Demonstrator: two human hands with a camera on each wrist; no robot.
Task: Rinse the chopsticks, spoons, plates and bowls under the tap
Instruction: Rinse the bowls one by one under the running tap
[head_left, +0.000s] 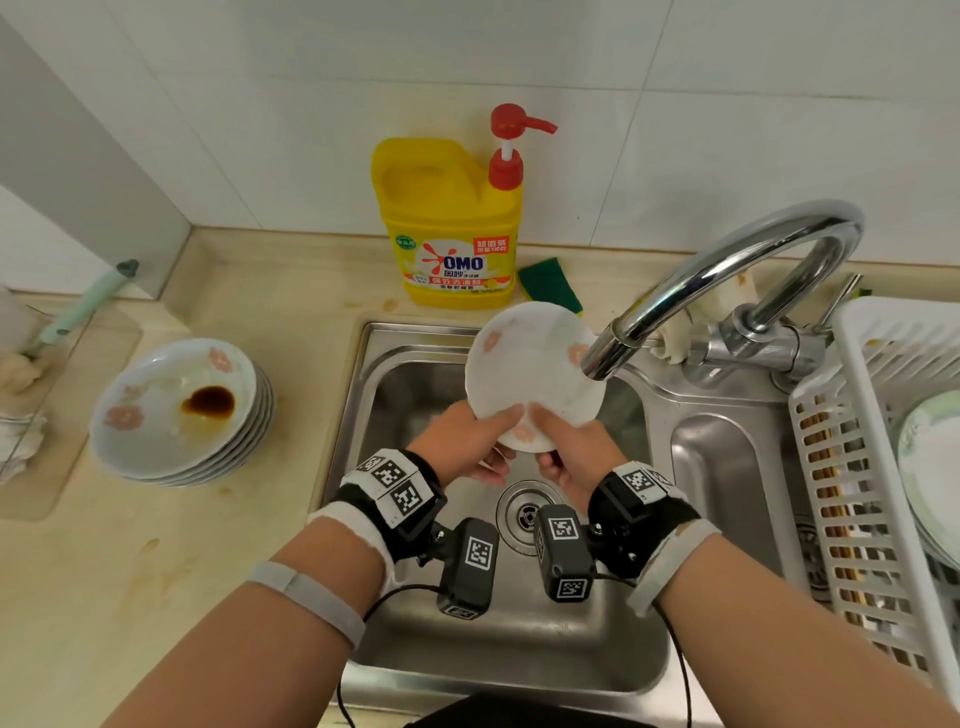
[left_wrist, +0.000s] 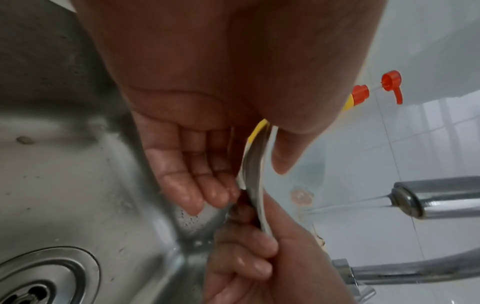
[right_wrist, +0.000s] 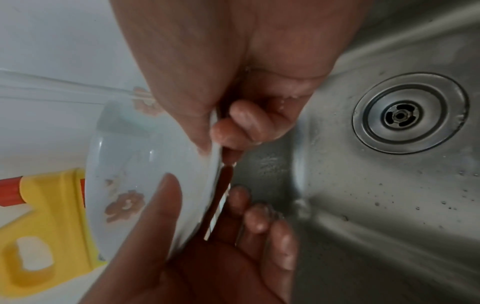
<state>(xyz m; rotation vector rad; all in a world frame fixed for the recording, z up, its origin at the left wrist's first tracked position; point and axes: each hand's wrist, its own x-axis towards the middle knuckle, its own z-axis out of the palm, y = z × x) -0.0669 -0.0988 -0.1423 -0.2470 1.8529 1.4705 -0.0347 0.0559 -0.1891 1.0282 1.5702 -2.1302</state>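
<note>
A white plate (head_left: 530, 364) with pink flowers stands tilted on edge over the sink (head_left: 415, 343), its face under the chrome tap spout (head_left: 602, 358). My left hand (head_left: 496, 439) pinches its lower rim, thumb on the face and fingers behind. My right hand (head_left: 553, 441) grips the rim beside it the same way. In the left wrist view a stream of water (left_wrist: 358, 203) runs from the tap (left_wrist: 428, 201) onto the plate (left_wrist: 298, 185). The right wrist view shows my right hand (right_wrist: 215, 135) with fingers curled behind the plate (right_wrist: 145, 164).
A stack of dirty plates (head_left: 176, 410) with brown sauce sits on the counter to the left. A yellow detergent bottle (head_left: 452, 223) and a green sponge (head_left: 550, 286) stand behind the sink. A white drying rack (head_left: 852, 441) at the right holds a plate (head_left: 930, 467) and chopsticks.
</note>
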